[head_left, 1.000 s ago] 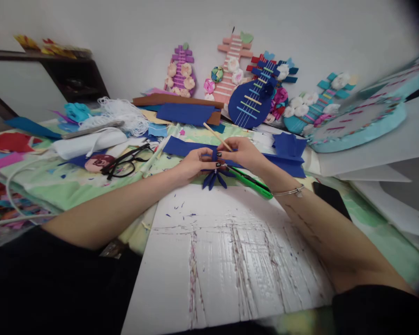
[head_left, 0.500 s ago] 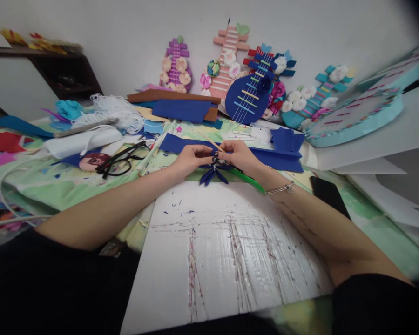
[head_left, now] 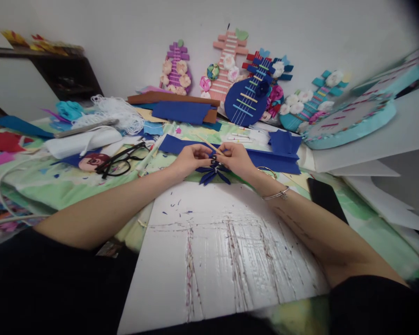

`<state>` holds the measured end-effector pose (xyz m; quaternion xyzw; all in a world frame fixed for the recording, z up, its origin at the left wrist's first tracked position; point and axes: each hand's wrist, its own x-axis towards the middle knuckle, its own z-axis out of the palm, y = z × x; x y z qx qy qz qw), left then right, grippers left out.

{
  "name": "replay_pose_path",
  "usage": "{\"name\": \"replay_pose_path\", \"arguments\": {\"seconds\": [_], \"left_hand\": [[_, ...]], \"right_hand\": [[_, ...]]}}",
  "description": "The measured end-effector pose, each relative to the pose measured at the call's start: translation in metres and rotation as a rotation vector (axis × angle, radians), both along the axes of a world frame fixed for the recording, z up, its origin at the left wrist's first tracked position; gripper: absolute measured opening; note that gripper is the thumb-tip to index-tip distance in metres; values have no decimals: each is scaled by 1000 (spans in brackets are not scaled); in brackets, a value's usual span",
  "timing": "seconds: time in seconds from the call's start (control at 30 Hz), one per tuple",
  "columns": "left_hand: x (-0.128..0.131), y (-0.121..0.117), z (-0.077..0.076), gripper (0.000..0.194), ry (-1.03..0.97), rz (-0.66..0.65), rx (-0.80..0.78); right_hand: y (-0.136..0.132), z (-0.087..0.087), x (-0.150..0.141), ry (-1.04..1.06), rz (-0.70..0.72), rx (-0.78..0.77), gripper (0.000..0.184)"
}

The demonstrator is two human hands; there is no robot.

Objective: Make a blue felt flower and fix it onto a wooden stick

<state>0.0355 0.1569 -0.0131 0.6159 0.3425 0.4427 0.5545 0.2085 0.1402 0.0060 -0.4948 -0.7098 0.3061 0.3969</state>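
My left hand and my right hand meet over the far edge of a scored white board. Both pinch a small dark blue felt flower whose petals hang below the fingers. A thin wooden stick slants up to the left from between the fingertips; my right hand seems to hold it. A long dark blue felt strip lies just behind the hands.
Black glasses lie left of the hands, a black phone to the right. Felt guitar crafts lean on the back wall. Blue and brown felt sheets, white cord and a round light blue craft crowd the table.
The green tool by my right wrist is no longer visible. Both hands sit slightly lower on the flower, and the stick has tilted lower.
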Motion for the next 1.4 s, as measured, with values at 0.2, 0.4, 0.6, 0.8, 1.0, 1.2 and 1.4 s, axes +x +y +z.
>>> {"name": "replay_pose_path", "arguments": {"seconds": [0.2, 0.4, 0.6, 0.8, 1.0, 1.2, 1.4], "left_hand": [[1, 3, -4, 34, -121, -91, -92], [-1, -1, 1, 31, -2, -33, 14], [-1, -3, 5, 26, 61, 40, 124], [-1, 0, 4, 22, 26, 14, 102], [-5, -1, 8, 24, 55, -3, 107], [-7, 2, 8, 20, 89, 10, 117], [-8, 1, 9, 15, 158, 29, 205]], "right_hand": [[-1, 1, 1, 125, 49, -44, 22], [-3, -4, 6, 14, 43, 43, 19], [-3, -5, 6, 33, 59, 82, 13], [0, -6, 7, -39, -6, 152, 7], [-3, -3, 6, -41, -21, 235, 5], [-11, 3, 1, -160, -69, 305, 3], [-19, 6, -4, -178, -76, 330, 5]]}}
